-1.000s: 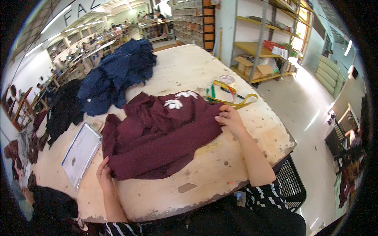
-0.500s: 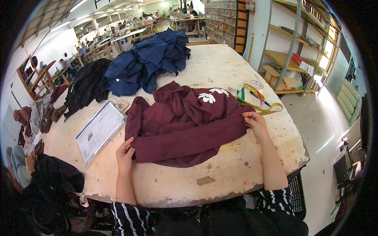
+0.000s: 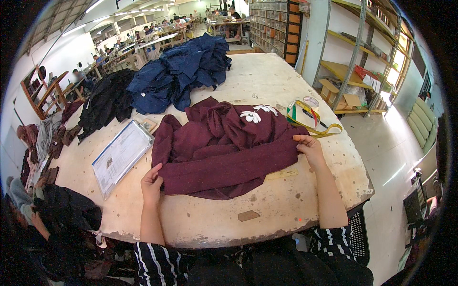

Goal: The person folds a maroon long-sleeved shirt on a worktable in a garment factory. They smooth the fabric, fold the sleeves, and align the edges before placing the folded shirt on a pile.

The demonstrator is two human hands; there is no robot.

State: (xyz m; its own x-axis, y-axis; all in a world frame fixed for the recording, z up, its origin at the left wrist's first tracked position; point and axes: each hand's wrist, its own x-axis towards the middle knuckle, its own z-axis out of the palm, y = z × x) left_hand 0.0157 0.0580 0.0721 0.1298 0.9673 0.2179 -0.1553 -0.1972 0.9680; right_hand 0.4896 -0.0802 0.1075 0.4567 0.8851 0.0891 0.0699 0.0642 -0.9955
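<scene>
A maroon garment [image 3: 214, 138] with white flower patches [image 3: 250, 116] lies bunched on the wooden table [image 3: 281, 224]. Its near part forms a long flat band running from left to right. At the band's left end, my left hand [image 3: 152, 185] pinches the cloth between thumb and fingers. My right hand [image 3: 310, 149] grips the opposite end the same way, a little farther from me. Between the two hands the band is stretched out straight. The garment's lower edge rests on the table below the band.
Right of the garment lie a yellow tape measure [image 3: 329, 130] and a tape roll [image 3: 311, 102]. A plastic-sleeved sheet [image 3: 122, 155] lies left. Blue garments [image 3: 181, 71] and black cloth [image 3: 105, 97] are piled behind. Another person's hand [image 3: 39, 220] handles dark cloth at far left.
Both my hands keep their hold on the maroon garment, nearly still. At the far left, the other person's hands and the dark cloth have shifted.
</scene>
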